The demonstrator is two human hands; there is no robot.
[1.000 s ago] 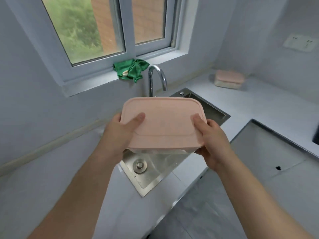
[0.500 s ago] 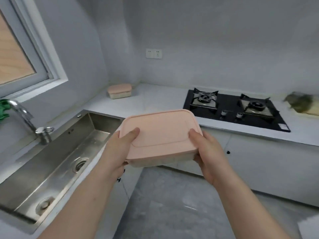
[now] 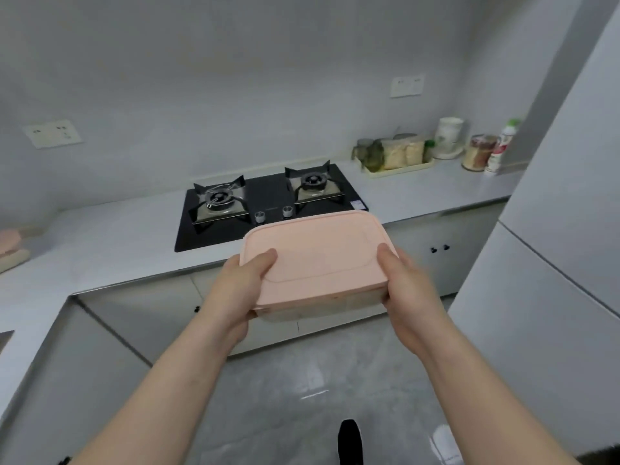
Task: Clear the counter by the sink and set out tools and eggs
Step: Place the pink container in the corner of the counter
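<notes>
Pink-lidded container (image 3: 315, 256): you hold it in mid-air at chest level, above the floor (image 3: 302, 380) and in front of the cabinets under the stove (image 3: 268, 199). It touches no surface.

Grip: your left hand (image 3: 241, 283) clasps the left short end and your right hand (image 3: 406, 283) the right one. Each thumb lies flat on the lid. The other fingers curl underneath, mostly hidden, so you cannot see how far they reach beneath the base.

Risks (judgement):
- The box rides slightly tilted. If the lid is not snapped on, your thumbs alone keep it seated and whatever is inside could shift. The contents cannot be seen.
- The fridge (image 3: 553, 263) stands close on your right, so a quick swing could clip a corner on it or on the counter (image 3: 117, 239) edge.
- Nothing is under the box but hard floor, so a slip means a drop.

Versus half a second ago: the sink and tap are gone from view, and the stove now sits straight ahead. The fridge and a tray of jars (image 3: 396, 156) have entered on the right. The second pink box (image 3: 8, 241) has slid to the far left edge. Your two-handed hold is unchanged.
</notes>
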